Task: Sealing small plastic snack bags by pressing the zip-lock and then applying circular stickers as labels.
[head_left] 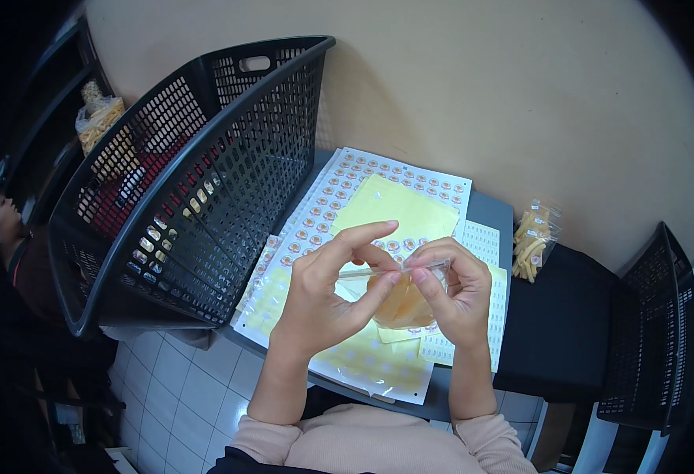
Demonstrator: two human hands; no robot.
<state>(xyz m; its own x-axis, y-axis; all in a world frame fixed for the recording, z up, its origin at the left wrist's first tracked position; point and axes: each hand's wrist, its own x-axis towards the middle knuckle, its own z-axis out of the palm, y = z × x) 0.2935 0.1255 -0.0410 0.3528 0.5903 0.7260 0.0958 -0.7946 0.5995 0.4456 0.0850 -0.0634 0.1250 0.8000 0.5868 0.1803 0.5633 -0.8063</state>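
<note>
Between my hands hangs a small clear plastic bag (401,306) with yellowish, chip-like pieces inside. Thumb and index finger of my left hand (339,276) pinch its top edge on the left. My right hand (456,292) grips the same edge with thumb and fingers, close beside the left fingertips. Below the bag lie white sticker sheets (315,225) printed with rows of small round labels. A yellow backing sheet (394,207) rests on top of them, and a sheet of small rectangular labels (481,245) sits to the right.
A tall black perforated basket (197,166) stands at the left. Bags of snack sticks (532,245) lie on a black surface (560,316) to the right, near another black basket (651,332). Another person (7,229) is at the far left, by shelves holding a snack bag (98,122).
</note>
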